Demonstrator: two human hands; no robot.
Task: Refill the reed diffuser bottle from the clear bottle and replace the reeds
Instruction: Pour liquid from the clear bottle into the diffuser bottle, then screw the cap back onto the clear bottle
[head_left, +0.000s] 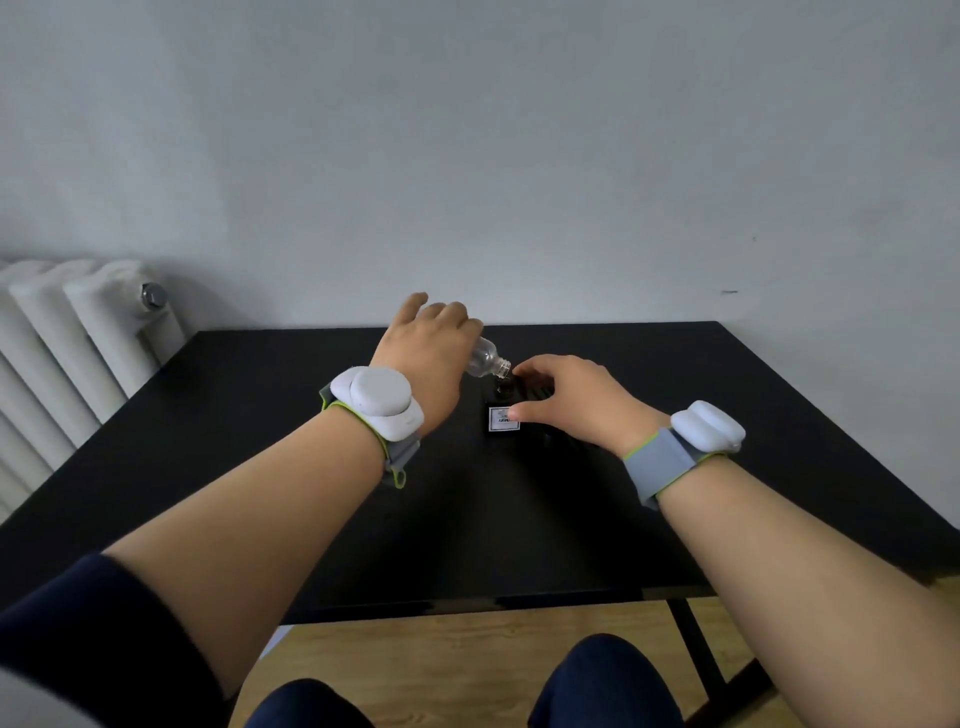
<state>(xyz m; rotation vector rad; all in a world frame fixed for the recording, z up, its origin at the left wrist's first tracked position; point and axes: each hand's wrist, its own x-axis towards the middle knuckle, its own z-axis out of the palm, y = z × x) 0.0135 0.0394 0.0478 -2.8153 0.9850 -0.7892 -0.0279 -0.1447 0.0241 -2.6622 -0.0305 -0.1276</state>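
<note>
My left hand (428, 345) grips the small clear bottle (485, 357) and tips it down to the right, its open mouth right over the neck of the dark reed diffuser bottle (503, 410). The diffuser bottle stands upright on the black table (260, 441) and bears a white label (503, 419). My right hand (566, 400) wraps around its right side, thumb on the label and a fingertip by the neck. I see no reeds; they may be hidden against the dark top.
A white radiator (67, 343) stands against the wall at the left, beside the table's left edge. The pale wall rises just behind the table. My knees and a wooden floor (441, 654) show below the table's front edge.
</note>
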